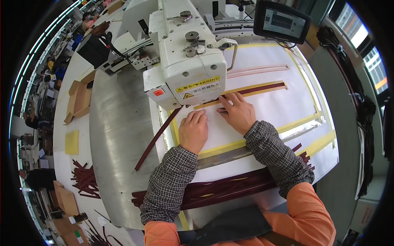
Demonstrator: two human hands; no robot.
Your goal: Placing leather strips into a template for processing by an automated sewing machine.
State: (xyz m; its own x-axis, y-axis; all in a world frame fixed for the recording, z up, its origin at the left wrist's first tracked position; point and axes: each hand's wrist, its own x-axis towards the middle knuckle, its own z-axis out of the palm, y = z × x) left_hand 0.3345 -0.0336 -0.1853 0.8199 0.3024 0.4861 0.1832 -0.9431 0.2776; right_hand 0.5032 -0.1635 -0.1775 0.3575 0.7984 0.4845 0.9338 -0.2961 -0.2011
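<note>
A white sewing machine head [193,69] hangs over a white sheet framed with yellow tape. Under it lies a dark red strip [262,88] inside a yellow-edged slot. My left hand [193,132] is just in front of the machine head, fingers pressed together; whatever they hold is too small to make out. My right hand [239,112] rests to the right, its index fingertip at the strip and its other fingers curled around a small dark thing I cannot identify. Another dark red strip [158,139] slants from the machine head down to the left.
Many dark red strips [230,189] lie in a bundle under my forearms, near the front edge. More strips [85,178] are heaped at the left by a yellow pad [72,142] and an open cardboard box [79,97]. A screen [282,21] stands at the back right.
</note>
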